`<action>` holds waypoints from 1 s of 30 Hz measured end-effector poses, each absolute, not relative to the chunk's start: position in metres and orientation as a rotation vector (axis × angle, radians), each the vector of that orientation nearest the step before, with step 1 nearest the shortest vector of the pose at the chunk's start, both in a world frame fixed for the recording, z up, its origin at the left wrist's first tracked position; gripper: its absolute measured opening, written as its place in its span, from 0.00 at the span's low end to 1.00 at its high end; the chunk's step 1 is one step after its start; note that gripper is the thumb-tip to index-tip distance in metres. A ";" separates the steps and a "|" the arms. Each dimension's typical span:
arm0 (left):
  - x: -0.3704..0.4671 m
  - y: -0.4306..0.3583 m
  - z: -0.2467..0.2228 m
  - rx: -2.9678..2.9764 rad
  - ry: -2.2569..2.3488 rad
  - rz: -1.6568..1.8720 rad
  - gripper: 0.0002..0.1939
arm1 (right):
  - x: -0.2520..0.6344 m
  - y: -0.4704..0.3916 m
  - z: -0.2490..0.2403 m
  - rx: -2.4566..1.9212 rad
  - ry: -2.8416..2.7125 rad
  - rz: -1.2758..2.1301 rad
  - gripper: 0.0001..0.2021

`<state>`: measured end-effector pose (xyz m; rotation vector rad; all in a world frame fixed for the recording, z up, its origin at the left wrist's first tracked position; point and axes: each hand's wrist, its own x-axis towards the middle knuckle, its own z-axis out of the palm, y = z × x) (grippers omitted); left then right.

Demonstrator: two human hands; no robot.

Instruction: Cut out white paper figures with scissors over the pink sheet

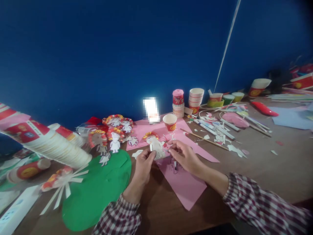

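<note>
Green paper: near side, left of the open paper cup.
Left hand: thumb and fingers pinch the white cutout.
Right hand: fingertips drawn close at the cutout's right edge; grip unclear.
White cutout: held nearer than the open paper cup, above pink paper.
Leaning cup stack: far left of that cup; red label print too blurred to read.
Markers: right of it.
Blue wall: behind it.
</note>
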<state>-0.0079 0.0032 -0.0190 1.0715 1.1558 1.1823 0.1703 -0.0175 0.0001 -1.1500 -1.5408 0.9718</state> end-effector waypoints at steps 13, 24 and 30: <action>-0.024 0.012 -0.023 1.031 1.240 1.225 0.16 | 0.187 -0.031 0.007 -1.368 -2.450 0.292 0.10; -0.025 0.012 -0.016 0.950 1.255 1.235 0.13 | 0.224 -0.035 -0.004 -1.483 -2.389 0.155 0.10; -0.024 0.013 -0.018 0.913 1.238 1.261 0.14 | 0.231 -0.038 -0.005 -1.570 -2.399 0.181 0.10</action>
